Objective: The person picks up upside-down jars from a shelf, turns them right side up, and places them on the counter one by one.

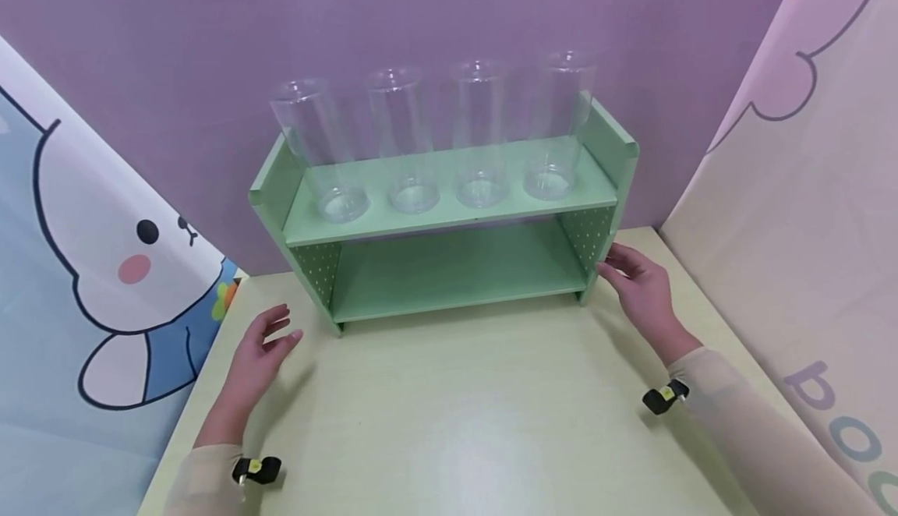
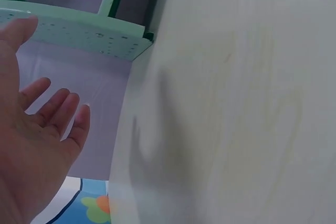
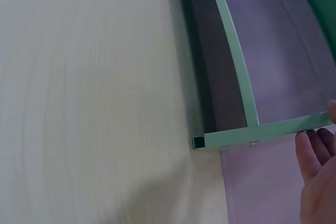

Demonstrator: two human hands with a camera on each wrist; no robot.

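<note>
A pale green two-tier shelf point(image 1: 456, 266) stands on the table, with dotted side panels. Four clear plastic cylinders point(image 1: 480, 134) stand upright in a row on its upper board. At the shelf's right end, my right hand point(image 1: 641, 290) pinches the side panel, thumb at the front edge and fingers point(image 3: 308, 156) on the outer face. My left hand point(image 1: 256, 360) hovers off the shelf's left end, palm inward, holding nothing. In the left wrist view its fingers point(image 2: 55, 108) are loosely bent, apart from the perforated side panel point(image 2: 89, 35).
The light wooden table point(image 1: 463, 422) reaches forward to a purple backdrop point(image 1: 435, 1). A cartoon-printed cloth point(image 1: 126, 298) hangs at the left, a lettered pale cloth point(image 1: 807, 227) at the right. Black wrist cameras point(image 1: 256, 470) sit on both sleeves.
</note>
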